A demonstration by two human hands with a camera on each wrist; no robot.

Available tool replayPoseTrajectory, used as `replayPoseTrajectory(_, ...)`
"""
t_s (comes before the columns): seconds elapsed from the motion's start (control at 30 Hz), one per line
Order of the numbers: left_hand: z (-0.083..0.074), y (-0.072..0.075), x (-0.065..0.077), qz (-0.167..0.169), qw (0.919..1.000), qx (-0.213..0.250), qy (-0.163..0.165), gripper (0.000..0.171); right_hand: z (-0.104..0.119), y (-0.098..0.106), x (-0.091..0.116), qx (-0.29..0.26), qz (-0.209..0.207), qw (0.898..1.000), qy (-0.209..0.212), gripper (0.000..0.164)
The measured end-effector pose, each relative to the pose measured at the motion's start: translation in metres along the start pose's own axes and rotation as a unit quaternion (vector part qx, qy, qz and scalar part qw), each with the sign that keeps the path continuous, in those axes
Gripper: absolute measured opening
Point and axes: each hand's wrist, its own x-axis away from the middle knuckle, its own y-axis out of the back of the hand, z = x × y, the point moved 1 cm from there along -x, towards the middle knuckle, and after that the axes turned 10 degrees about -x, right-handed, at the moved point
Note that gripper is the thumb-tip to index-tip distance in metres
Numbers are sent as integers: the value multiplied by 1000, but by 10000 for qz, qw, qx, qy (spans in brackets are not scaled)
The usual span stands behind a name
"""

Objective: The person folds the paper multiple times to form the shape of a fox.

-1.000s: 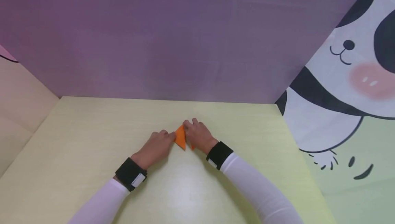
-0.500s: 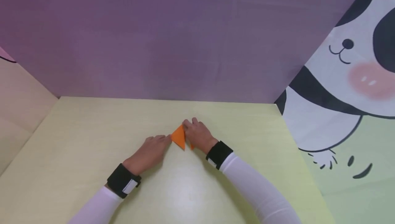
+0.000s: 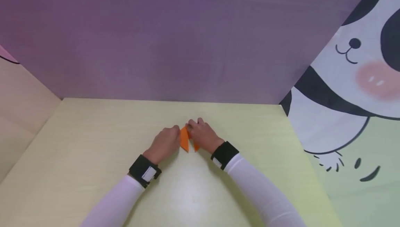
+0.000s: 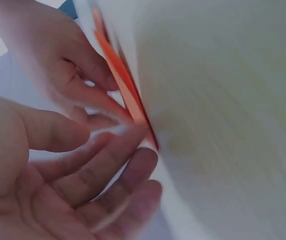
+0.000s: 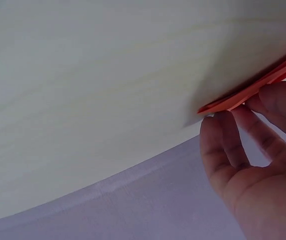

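A small folded sheet of orange paper [image 3: 184, 140] lies on the pale table, with two points facing the person. My right hand [image 3: 203, 137] holds it from the right and covers much of that side. In the right wrist view, the thumb and bent fingers of that hand meet the edge of the paper [image 5: 253, 91]. My left hand [image 3: 164, 144] is at the paper's left edge. The left wrist view shows its fingers loosely bent and thumb apart, a forefinger tip touching or very near the paper [image 4: 125, 90]; blur hides exact contact.
The pale wood-grain table [image 3: 103, 126] extends around both hands. Behind it rises a purple cloth backdrop [image 3: 175, 46]. A panda-print panel [image 3: 331, 129] stands along the right side, and a pale panel [image 3: 18, 115] along the left.
The left hand slid left off the paper, then came back right and up to its edge. Less of the paper's left half shows now. The right hand has stayed nearly still.
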Motion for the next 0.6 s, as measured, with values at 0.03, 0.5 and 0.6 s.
replayPoseTrajectory(0.03,-2,-1,-6,-48,9999,-1,144,9,-1,0,0,-113,-2,9999,-6,31)
replayPoseTrajectory(0.5,-9,-15,-56,872,9845,286,1491,21,-10,1,-4,-1977,291,9788,-451,33)
replayPoseTrajectory(0.6,-7,-13,-57,1014,9813,560,1540,18,-14,1,-5,-2488,423,9636,-885,34)
